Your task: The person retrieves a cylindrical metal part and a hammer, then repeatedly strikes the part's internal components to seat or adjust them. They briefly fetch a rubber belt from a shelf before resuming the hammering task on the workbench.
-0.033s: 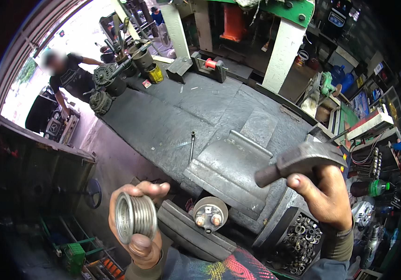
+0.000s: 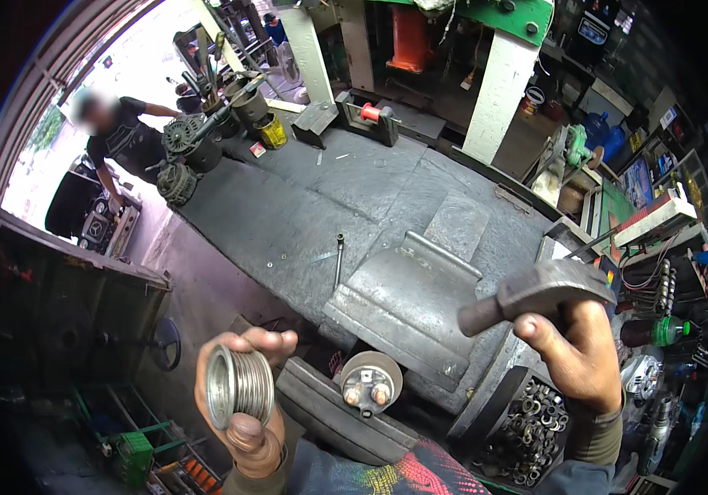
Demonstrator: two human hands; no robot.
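In my left hand (image 2: pixel 242 404) is a ribbed metal pulley (image 2: pixel 253 388), its hollow rim turned left and the fingers and thumb curled round its grooves. My right hand (image 2: pixel 580 351) grips a hammer (image 2: pixel 548 290), with the head raised over the right side of the bench and its round face toward the left. Most of the hammer's handle is hidden by the hand. Between my hands, a round starter solenoid (image 2: pixel 368 386) with two copper-coloured terminals sits end-up against a vise jaw (image 2: pixel 341 417). Neither hand touches it.
A curved steel plate (image 2: pixel 403 285) and a thin wrench (image 2: pixel 339 260) lie on the dark bench (image 2: pixel 304 206). A tray of nuts and rings (image 2: pixel 535 421) is near my right forearm. Alternators (image 2: pixel 179 181) stand at the far left edge. Beyond them a person (image 2: pixel 127 136) stands.
The hammer has shifted slightly right and down in my right hand. The pulley has tilted a little in my left hand.
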